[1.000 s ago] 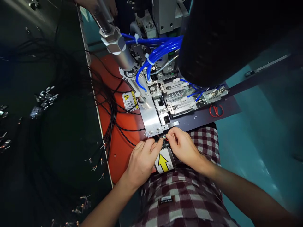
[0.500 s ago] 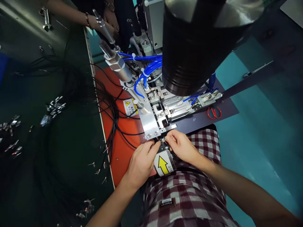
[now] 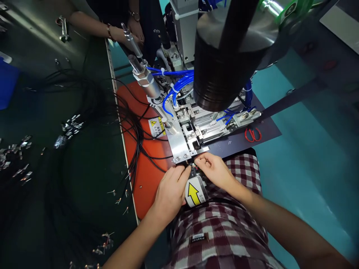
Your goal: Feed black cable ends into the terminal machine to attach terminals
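Note:
My left hand (image 3: 173,185) is closed, fingers and thumb together at the front edge of a metal machine (image 3: 179,144). A black cable (image 3: 157,166) runs in under its fingers; the grip itself is hidden. Opposite, my right hand (image 3: 215,171) pinches with thumb and forefinger at small, thin coloured wires (image 3: 195,167) over a narrow black fixture (image 3: 193,174). The wire ends are too small to make out clearly. Just below both hands is a white label with a yellow arrow (image 3: 193,193).
Black cables (image 3: 137,136) lie across the orange plate (image 3: 144,190) from the dark table at left, where metal connectors (image 3: 71,127) are heaped. Red-handled scissors (image 3: 252,134) lie right of the machine. A black cylinder (image 3: 221,74) overhangs it. Another person's arms (image 3: 92,28) rest beyond.
My right fingertips have shifted slightly left and closer to the fixture, and the coloured wires sit lower against it. My left hand stays nearly in place. The view has shifted a little.

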A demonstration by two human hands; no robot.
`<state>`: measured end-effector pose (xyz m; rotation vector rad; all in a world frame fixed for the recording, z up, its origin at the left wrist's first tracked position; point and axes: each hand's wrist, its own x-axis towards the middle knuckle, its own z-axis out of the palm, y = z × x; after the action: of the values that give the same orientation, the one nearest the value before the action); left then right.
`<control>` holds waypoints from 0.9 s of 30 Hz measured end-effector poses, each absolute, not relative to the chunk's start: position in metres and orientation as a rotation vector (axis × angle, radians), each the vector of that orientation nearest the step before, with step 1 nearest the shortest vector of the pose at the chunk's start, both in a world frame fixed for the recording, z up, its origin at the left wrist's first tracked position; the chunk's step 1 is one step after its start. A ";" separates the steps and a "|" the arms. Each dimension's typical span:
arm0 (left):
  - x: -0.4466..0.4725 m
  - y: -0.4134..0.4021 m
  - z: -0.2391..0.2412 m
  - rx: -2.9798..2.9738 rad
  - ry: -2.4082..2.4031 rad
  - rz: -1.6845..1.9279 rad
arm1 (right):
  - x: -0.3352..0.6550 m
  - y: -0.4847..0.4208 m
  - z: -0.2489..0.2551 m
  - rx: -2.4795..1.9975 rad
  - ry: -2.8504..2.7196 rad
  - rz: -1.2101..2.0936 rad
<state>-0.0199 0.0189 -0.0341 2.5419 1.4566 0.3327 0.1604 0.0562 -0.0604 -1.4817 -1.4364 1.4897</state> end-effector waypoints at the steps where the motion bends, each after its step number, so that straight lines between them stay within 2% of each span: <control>1: -0.020 0.019 -0.034 2.537 1.456 0.336 | 0.158 0.055 -0.062 -1.475 -1.424 1.460; 11: -0.020 0.021 -0.032 2.514 1.465 0.315 | 0.152 0.049 -0.056 -1.513 -1.663 1.130; 18: -0.022 0.020 -0.033 2.497 1.470 0.289 | 0.151 0.047 -0.068 -1.505 -1.355 1.463; 22: -0.024 0.019 -0.035 2.482 1.448 0.318 | 0.150 0.051 -0.066 -1.511 -1.334 1.481; 27: -0.024 0.018 -0.036 2.494 1.451 0.324 | 0.158 0.056 -0.064 -1.399 -1.111 1.753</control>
<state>-0.0245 0.0182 -0.0360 2.4937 1.4508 0.3238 0.1583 0.0562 -0.0637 -1.3987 -1.1106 1.7529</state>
